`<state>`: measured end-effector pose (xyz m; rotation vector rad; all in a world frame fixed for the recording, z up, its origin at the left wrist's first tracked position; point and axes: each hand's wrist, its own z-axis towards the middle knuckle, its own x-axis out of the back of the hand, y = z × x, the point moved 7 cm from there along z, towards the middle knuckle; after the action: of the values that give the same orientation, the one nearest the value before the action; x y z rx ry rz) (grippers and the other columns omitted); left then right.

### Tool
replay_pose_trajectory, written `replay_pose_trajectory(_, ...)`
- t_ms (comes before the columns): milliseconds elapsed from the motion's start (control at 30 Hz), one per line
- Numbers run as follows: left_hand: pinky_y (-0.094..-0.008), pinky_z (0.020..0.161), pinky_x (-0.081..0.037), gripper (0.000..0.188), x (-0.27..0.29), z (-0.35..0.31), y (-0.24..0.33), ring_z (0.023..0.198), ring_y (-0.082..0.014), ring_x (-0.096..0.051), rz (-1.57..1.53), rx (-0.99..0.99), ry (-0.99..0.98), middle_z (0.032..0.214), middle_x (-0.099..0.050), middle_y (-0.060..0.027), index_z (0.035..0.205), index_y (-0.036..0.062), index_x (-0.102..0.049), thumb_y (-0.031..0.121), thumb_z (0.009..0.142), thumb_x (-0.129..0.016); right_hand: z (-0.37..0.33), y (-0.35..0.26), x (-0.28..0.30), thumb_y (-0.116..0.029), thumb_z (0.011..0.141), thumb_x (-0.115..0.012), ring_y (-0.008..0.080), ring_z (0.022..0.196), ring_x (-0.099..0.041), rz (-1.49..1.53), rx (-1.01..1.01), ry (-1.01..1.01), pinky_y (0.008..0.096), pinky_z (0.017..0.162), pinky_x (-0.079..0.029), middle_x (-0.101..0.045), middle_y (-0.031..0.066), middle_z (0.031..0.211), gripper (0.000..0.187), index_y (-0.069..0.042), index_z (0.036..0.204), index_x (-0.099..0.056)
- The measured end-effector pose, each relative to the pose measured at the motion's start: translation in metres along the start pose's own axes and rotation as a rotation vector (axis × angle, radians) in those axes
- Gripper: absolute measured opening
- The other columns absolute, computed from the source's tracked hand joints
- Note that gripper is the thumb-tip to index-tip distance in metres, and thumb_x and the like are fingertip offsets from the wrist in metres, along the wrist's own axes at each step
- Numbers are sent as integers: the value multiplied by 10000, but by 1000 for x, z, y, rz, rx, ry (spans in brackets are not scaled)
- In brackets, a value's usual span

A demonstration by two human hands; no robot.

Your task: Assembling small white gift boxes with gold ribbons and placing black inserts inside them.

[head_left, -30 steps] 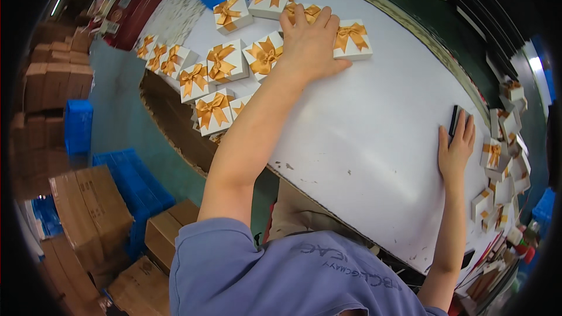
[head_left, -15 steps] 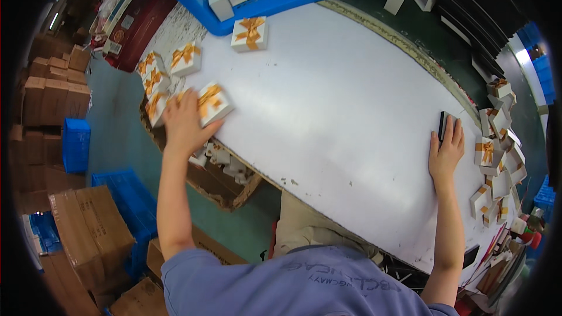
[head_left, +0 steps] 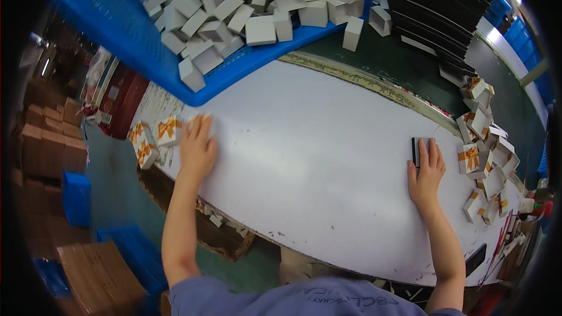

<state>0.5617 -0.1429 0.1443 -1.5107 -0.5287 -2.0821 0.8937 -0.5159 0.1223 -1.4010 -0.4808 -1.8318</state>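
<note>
At the far left of the table, my left hand has its fingers closed over a small white gift box, which they mostly hide. Beside it sits a white gift box with a gold ribbon bow. Two more like it stand at the table's left edge. On the right, my right hand rests on the tabletop, fingers and thumb around a small flat black block whose kind I cannot make out.
A blue plastic crate full of plain white boxes stands at the back left. Bow-topped boxes and open halves pile along the right side. Below the left edge is an open carton with white pieces inside. A dark phone-like slab lies front right.
My view has tilted up, showing more of the crate. My left hand has left the boxes near the front left edge and reached a farther one. Some edge boxes are gone from the tabletop.
</note>
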Motion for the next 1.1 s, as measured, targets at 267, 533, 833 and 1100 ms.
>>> replay_pose_trajectory(267, -437, 864, -395, 449, 68, 89, 93, 1045, -351, -508, -68, -291, 26, 1103, -547, -173, 1130, -3, -521, 159, 742, -679, 1, -6, -5, -132, 750, -605, 395, 1241, -305, 50, 30, -31, 492, 1004, -243, -313, 201, 1389, 578, -76, 1300, -434)
replay_pose_trajectory(533, -387, 926, -388, 484, -14, 338, 296, 1103, -280, -521, 338, -740, 81, 1163, -562, -127, 1221, 84, -502, 252, 788, -637, 3, -10, 3, -210, 715, -658, 363, 1221, -340, 135, 12, -80, 473, 956, -263, -367, 180, 1364, 578, -115, 1263, -498)
replay_pose_trajectory(833, -414, 799, -481, 285, -70, 393, 201, 1030, -281, -587, 446, -280, -189, 1064, -630, -106, 1098, 136, -559, 124, 814, -534, 9, -2, 7, -211, 704, -672, 350, 1205, -358, 200, -19, -83, 454, 943, -278, -381, 167, 1353, 559, -125, 1235, -523)
replay_pose_trajectory(1100, -417, 696, -488, 197, -61, 289, 182, 854, -295, -620, 446, -525, -33, 866, -638, -131, 969, 104, -558, 93, 774, -531, 5, -4, -1, -208, 716, -673, 363, 1202, -357, 187, -13, -48, 457, 957, -282, -378, 175, 1347, 548, -113, 1232, -519)
